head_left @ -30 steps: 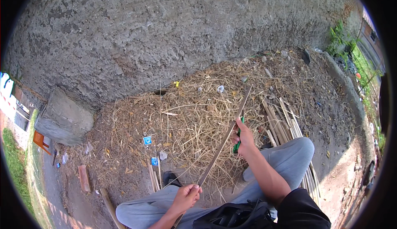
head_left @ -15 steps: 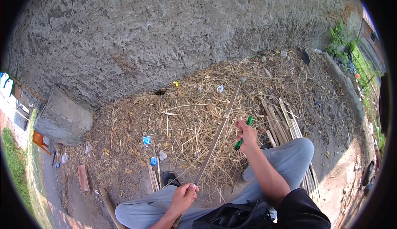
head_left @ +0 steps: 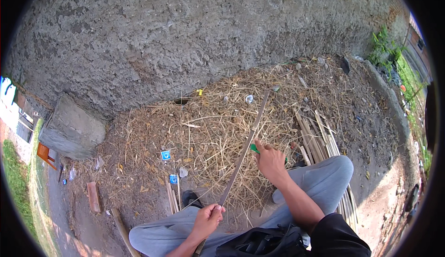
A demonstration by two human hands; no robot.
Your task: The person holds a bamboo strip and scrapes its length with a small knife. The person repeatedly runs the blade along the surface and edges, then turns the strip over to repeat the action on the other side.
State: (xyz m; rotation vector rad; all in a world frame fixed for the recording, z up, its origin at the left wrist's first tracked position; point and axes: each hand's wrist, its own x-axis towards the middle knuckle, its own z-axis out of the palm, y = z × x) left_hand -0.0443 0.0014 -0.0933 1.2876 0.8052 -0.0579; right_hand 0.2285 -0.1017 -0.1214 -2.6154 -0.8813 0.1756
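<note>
A long, thin grey-brown bamboo strip (head_left: 244,148) slants upward; the left hand (head_left: 208,218) grips its lower end, the right hand (head_left: 270,160) clasps a green-handled tool (head_left: 255,148) against it.

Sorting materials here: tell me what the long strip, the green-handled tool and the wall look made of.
Strip: likely split bamboo, pale, dry, thin, matching the slats nearby. Tool in the right hand: glossy green handle, probably plastic; blade hidden. Wall: rough grey cement render, pitted and matt.
</note>
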